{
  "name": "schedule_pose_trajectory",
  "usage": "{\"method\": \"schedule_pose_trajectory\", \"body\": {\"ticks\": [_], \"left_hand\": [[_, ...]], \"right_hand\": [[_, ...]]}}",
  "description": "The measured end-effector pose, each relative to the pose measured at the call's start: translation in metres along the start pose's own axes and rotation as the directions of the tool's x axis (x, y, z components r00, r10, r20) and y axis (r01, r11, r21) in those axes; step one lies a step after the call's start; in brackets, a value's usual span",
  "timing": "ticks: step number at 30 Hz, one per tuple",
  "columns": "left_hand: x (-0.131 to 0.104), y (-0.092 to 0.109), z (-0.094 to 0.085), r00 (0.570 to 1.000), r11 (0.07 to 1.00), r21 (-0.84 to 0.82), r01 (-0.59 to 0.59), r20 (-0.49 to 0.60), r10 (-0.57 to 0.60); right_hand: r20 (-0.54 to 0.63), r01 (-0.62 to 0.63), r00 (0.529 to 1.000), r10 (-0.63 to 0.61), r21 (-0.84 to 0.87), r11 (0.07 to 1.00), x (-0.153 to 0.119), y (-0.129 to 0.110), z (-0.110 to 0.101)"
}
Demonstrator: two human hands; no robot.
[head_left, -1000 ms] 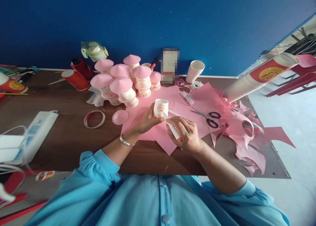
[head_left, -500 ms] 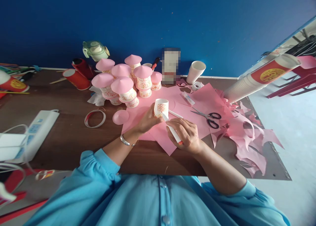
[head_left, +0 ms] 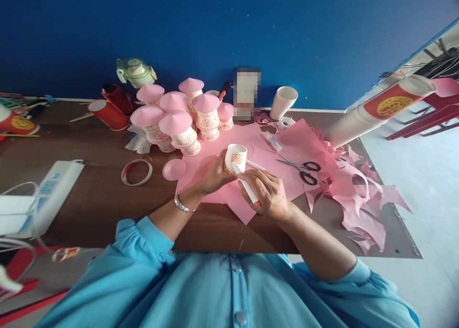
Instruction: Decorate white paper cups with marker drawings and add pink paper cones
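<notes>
A small white paper cup (head_left: 239,151) with orange-red line drawings is held in my left hand (head_left: 217,174), its fingers wrapped round the cup's left side and base. My right hand (head_left: 266,190) grips a white marker (head_left: 250,192) with an orange-red end, its tip at the cup's drawn front. Beneath both hands lie pink paper sheets (head_left: 244,211). Just right of the cup rests a white stick-like piece (head_left: 255,165), probably the marker's cap or another pen. Several decorated cups with pink cone tops (head_left: 176,123) stand behind to the left.
Scissors (head_left: 299,167), a glue tube (head_left: 273,141) and pink scraps (head_left: 362,213) lie right. A long cup stack (head_left: 353,122) leans at far right. Tape ring (head_left: 136,172), pink cone (head_left: 174,169) and power strip (head_left: 53,194) are left. White cups (head_left: 284,102) stand by the wall.
The cup has turned and tilted slightly in my left hand. My right hand and the marker have shifted a little to the left. The whole view has moved slightly.
</notes>
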State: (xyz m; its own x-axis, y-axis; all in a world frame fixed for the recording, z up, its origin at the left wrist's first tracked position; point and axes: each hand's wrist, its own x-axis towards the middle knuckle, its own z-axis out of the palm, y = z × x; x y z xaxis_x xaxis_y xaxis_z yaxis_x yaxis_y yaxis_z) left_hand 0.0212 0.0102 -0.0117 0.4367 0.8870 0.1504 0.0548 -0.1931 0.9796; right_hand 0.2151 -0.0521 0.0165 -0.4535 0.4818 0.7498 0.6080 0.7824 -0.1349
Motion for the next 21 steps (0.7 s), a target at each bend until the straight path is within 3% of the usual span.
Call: {"method": "schedule_pose_trajectory", "body": {"ticks": [4,11,21], "left_hand": [[0.000,0.000,-0.001,1.000,1.000,0.019,0.011,-0.006,-0.011],[0.002,0.001,-0.002,1.000,0.995,-0.098,-0.018,0.016,0.020],[0.000,0.013,0.000,0.997,0.982,-0.175,0.067,0.036,-0.062]], "right_hand": [[-0.024,-0.002,1.000,0.002,-0.011,1.000,0.003,-0.001,-0.002],[-0.057,-0.007,0.998,0.007,-0.013,1.000,0.006,-0.002,-0.003],[-0.099,-0.042,0.994,0.040,-0.012,0.999,0.005,-0.001,-0.006]]}}
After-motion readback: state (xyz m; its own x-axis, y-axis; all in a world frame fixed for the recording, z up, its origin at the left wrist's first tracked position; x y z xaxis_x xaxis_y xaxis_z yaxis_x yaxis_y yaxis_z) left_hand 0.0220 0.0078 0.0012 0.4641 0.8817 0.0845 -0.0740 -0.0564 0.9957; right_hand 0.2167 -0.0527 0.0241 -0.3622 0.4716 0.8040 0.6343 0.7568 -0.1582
